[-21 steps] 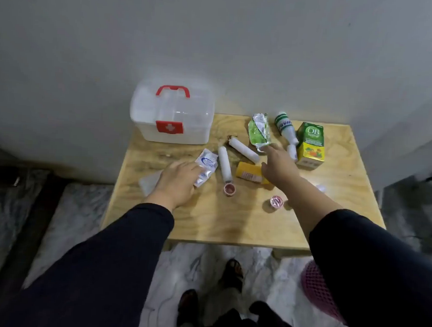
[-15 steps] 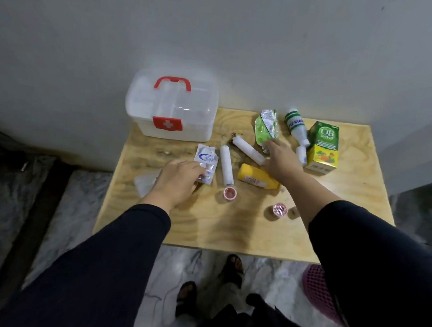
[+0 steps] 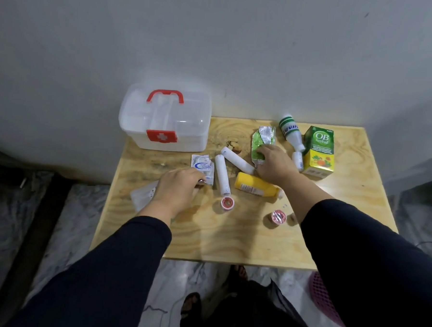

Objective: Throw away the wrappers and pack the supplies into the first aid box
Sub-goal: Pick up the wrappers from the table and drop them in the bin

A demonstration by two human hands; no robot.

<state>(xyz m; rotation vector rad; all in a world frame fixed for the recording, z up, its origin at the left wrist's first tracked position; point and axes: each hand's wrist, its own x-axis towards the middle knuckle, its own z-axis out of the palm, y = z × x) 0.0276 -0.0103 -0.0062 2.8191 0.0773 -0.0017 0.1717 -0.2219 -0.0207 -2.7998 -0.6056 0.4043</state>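
The closed first aid box [image 3: 164, 118], translucent white with a red handle, stands at the table's back left. My right hand [image 3: 275, 164] lies palm down with its fingers closed on the lower end of a crumpled green foil wrapper [image 3: 262, 138]. My left hand [image 3: 178, 189] covers a clear plastic wrapper [image 3: 140, 197], and its fingertips curl onto the lower corner of a white sachet [image 3: 202, 165]. Two white bandage rolls [image 3: 222, 175] [image 3: 237, 160], a yellow bottle [image 3: 255, 185] and two small tape rolls [image 3: 226, 202] [image 3: 278, 216] lie between my hands.
A white bottle with green stripes [image 3: 290, 133], a small white vial [image 3: 297, 160] and a green-yellow carton [image 3: 319, 151] sit at the back right of the wooden table [image 3: 231, 239]. A pink mesh basket [image 3: 325, 299] stands on the floor at the lower right.
My right hand has slid forward onto the green wrapper and closed on its lower end. My left hand stays at the white sachet. The camera has shifted a little.
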